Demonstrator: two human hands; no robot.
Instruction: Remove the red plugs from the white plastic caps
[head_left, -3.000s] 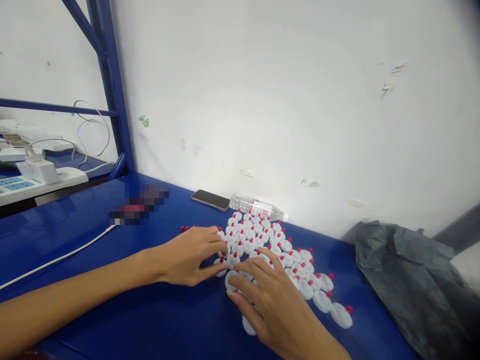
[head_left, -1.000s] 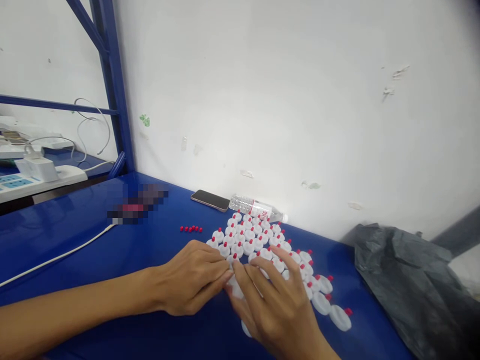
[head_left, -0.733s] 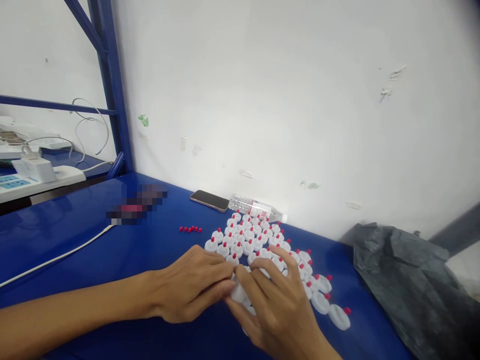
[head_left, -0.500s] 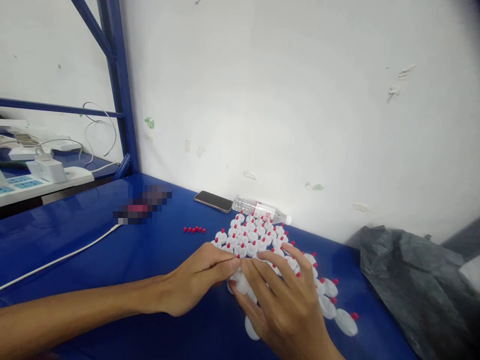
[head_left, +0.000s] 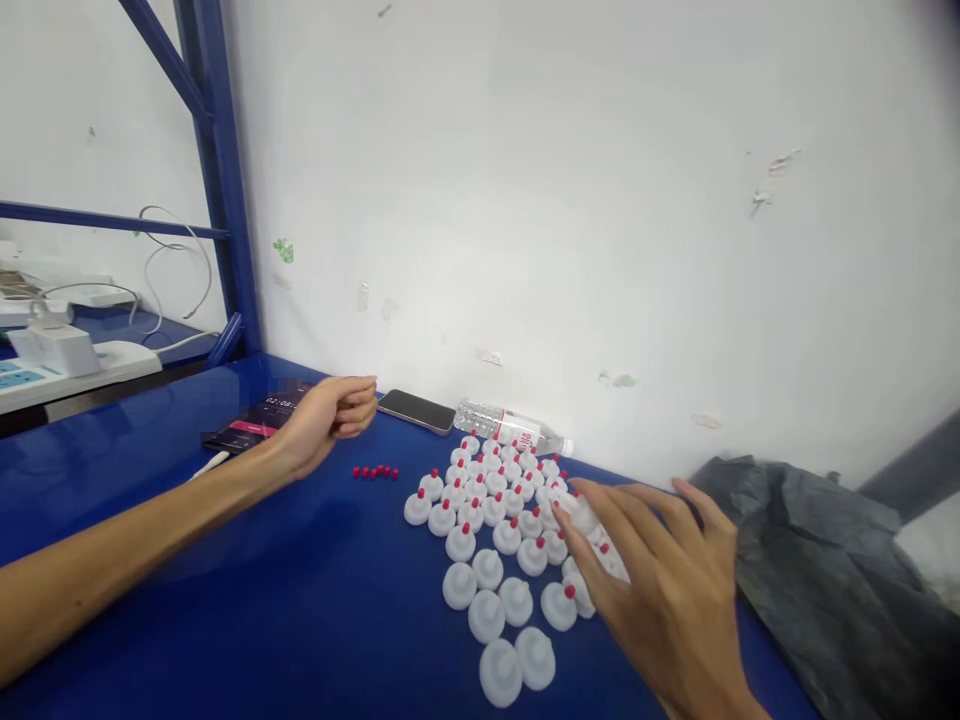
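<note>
Many white round nozzle caps (head_left: 495,510) stand close together on the blue table, most with a small red tip. Several at the front, such as one white cap (head_left: 500,672), have no red tip. My right hand (head_left: 660,570) is over the right side of the group, with a white nozzle cap (head_left: 579,512) between thumb and forefinger; its other fingers are spread. My left hand (head_left: 330,415) hangs at the left, fingers curled in with nothing visible in them. Below it to the right lies a short row of loose red tips (head_left: 375,472).
Behind the caps lie a clear plastic bottle (head_left: 517,428) and a dark phone (head_left: 417,411). A lit phone (head_left: 255,425) with a white cable lies partly behind my left forearm. A dark plastic bag (head_left: 825,560) is at the right; a power strip (head_left: 97,370) is at the far left.
My hands have come apart from the shared cap at the front of the group. My left hand has moved left and up; my right has moved right with a cap.
</note>
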